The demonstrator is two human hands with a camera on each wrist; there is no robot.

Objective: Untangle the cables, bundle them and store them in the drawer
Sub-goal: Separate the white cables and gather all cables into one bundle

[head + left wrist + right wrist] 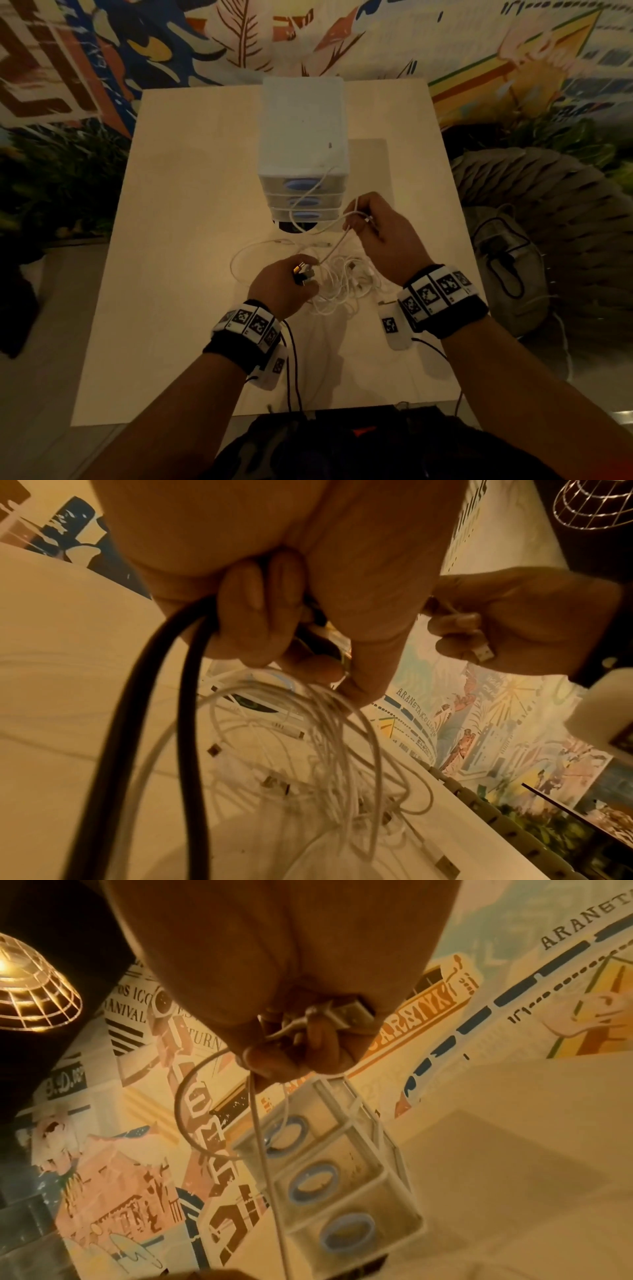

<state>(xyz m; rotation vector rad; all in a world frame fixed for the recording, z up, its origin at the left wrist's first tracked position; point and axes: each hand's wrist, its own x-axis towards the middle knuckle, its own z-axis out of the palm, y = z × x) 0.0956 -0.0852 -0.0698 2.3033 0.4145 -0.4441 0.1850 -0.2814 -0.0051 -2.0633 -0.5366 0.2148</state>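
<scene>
A tangle of thin white cables (342, 284) lies on the pale table (171, 240) in front of a small white drawer unit (303, 137) with three blue-handled drawers, all closed. My left hand (291, 281) hovers over the pile, its fingers (250, 615) curled round cable ends and plugs, with loops of white cable (325, 737) hanging below. My right hand (373, 226) is raised just right of the drawers and pinches one white cable (263, 1150) near its USB plug (352, 1012); that cable runs taut down to the left hand and loops in front of the drawers (329, 1177).
Black wires (192, 750) from the wrist bands trail down to the table's near edge. A shoe (507, 260) lies on the floor beyond the table's right edge. A painted wall stands behind the table, and a lit wire lamp (31, 988) hangs above.
</scene>
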